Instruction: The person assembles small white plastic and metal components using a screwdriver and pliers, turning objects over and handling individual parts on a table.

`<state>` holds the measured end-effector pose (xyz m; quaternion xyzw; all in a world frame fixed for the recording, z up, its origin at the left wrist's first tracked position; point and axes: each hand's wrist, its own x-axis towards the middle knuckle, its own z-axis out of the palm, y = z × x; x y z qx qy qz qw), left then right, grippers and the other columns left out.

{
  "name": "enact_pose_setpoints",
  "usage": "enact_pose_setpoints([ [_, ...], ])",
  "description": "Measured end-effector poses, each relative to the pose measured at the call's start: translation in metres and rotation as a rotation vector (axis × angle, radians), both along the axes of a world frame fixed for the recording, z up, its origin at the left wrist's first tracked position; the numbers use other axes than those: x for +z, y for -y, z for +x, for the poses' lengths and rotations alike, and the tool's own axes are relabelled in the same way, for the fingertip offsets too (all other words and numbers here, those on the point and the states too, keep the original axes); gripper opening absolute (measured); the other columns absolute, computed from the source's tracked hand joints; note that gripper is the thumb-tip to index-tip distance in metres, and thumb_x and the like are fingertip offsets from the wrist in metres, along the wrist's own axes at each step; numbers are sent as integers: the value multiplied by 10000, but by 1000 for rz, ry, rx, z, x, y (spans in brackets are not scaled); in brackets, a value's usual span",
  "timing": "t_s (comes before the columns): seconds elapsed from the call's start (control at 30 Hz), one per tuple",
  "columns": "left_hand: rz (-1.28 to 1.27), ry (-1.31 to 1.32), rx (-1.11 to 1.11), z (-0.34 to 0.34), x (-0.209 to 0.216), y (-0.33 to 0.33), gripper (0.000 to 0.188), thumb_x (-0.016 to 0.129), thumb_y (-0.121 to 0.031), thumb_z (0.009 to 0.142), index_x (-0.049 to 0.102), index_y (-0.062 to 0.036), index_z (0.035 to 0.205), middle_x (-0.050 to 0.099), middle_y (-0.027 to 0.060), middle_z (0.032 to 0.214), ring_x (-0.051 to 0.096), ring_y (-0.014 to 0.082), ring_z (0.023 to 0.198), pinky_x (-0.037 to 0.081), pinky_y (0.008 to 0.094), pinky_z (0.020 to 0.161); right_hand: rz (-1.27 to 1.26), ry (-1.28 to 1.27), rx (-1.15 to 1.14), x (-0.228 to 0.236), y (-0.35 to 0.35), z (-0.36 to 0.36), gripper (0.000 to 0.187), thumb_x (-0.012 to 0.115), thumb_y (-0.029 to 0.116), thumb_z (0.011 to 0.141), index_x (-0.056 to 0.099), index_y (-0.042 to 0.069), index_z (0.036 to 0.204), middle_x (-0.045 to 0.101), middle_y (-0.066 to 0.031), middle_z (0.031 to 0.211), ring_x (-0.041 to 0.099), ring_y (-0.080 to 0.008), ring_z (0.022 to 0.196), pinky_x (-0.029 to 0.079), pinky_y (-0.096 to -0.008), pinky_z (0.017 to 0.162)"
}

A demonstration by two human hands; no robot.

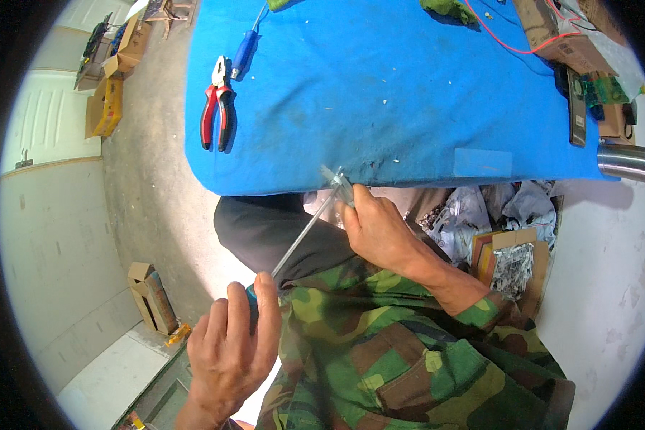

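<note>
My left hand [233, 347] is closed around the teal handle of a screwdriver [302, 236]. Its long metal shaft slants up and to the right, with the tip at a small grey metal piece [343, 189] by the table's near edge. Pinching that piece is my right hand [380, 228], thumb and forefinger on it; the piece's exact kind is too small to tell. On the blue-covered table [322, 93], combination pliers [218, 100] with red and black handles lie at the left. Beside them rests a second screwdriver [245, 54] with a blue handle.
Green cloths [448, 8] lie at the table's far side, near a red wire [505, 44]. A cardboard box [566, 44] stands at the far right, above a metal cylinder [627, 161]. Plastic bags [462, 215] and an open box of metal parts [512, 269] sit below the table edge.
</note>
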<state>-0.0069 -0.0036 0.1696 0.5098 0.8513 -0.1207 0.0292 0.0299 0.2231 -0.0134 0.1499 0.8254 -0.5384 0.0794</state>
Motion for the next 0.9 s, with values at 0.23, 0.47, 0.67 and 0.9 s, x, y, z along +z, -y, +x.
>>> enact_pose_setpoints([
  [0.23,109,253,388,5,-2,-1,495,828,-70,827,681,-84,1299,740,92,979,721,244,850,546,378,673,-100,-34,-46,1,-1,0,260,613,199,1029,536,-49,1037,650,-353,775,636,-579,774,471,-652,680],
  [0.47,52,165,363,6,-2,-4,492,829,-81,835,678,-91,1303,723,82,1003,697,238,857,540,383,707,-63,-38,-48,2,1,0,277,612,212,1038,530,-52,1053,651,-352,779,636,-578,766,476,-647,673],
  [0.67,18,146,320,10,-2,-5,471,812,-66,856,669,-65,1304,691,77,1003,661,214,808,527,368,672,4,-4,1,3,0,-1,297,605,221,1046,524,-64,1025,652,-342,757,652,-566,755,492,-640,675],
  [0.9,25,146,202,-12,-9,6,488,807,-89,880,649,-47,1339,636,63,913,593,168,728,494,330,582,9,41,49,10,-6,-4,327,601,231,1048,528,-85,1006,651,-340,747,655,-562,747,506,-626,686],
])
